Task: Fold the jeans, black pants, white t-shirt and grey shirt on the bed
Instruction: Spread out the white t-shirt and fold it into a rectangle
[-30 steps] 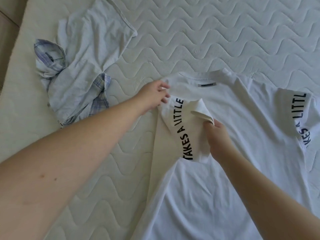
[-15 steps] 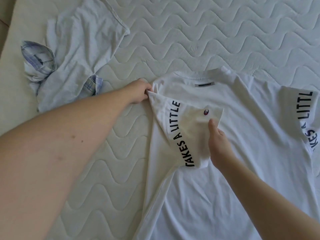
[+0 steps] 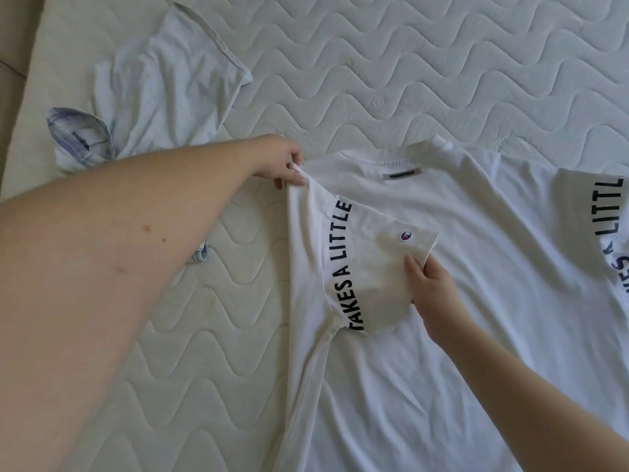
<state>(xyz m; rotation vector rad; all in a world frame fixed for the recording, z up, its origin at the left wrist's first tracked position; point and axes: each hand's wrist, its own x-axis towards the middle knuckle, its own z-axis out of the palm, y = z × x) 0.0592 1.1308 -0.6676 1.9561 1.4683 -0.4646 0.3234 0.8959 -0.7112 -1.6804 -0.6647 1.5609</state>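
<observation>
- While it lies crumpled at the bed's point(image 3: 374, 63) far left, the grey shirt point(image 3: 163, 97) sits beyond your forearm.
- Your left hand point(image 3: 279, 161), arm outstretched, pinches the white t-shirt point(image 3: 459, 335) at its shoulder fold.
- Your right hand point(image 3: 430, 284) grips the folded-in sleeve point(image 3: 371, 264) at its hem, thumb on top, fingers tucked beneath.
</observation>
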